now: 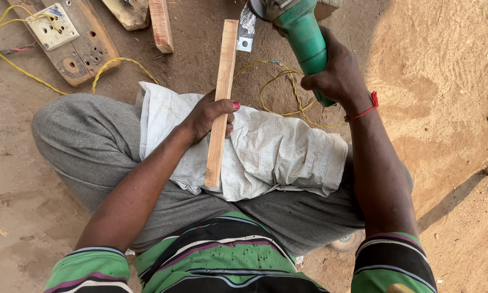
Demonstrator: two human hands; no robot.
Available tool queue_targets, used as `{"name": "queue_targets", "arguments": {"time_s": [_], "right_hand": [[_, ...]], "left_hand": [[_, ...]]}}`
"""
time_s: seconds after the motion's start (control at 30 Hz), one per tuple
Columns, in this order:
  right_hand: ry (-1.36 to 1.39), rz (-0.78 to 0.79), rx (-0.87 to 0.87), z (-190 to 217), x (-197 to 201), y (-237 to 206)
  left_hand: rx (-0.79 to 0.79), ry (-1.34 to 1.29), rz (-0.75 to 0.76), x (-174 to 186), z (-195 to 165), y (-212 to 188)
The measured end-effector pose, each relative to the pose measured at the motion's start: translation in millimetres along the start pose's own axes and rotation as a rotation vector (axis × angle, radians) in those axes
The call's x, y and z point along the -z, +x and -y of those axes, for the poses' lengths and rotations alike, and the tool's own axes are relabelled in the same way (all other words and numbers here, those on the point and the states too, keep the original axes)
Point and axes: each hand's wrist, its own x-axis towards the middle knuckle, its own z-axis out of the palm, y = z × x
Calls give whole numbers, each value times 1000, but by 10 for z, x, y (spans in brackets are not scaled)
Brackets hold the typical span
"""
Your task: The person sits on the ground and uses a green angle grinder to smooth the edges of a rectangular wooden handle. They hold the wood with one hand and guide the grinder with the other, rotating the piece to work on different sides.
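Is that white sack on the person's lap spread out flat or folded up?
Folded and crumpled: the white sack lies doubled over the thigh, creased, under the wooden strip that the left hand grips.

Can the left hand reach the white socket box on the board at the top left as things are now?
Probably not freely. The left hand is gripping the wooden strip on the white sack. The path to the socket box looks open, but the hand is occupied.
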Motion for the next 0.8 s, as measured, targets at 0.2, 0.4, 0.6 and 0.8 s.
{"name": "queue_targets", "arguments": {"time_s": [0.2,0.4,0.6,0.8], "right_hand": [[-7,2,10,78,17,-78],[13,-34,-96,134,1,-175],[38,-38,-24,151,-37,-170],[-20,13,-56,145,-70,-165]], "left_hand": [[-17,-27,-2,-7,73,4],[9,-54,-1,-7,85,-67],[12,-68,9,-3,88,-87],[17,-64,-32,-9,114,-111]]}}
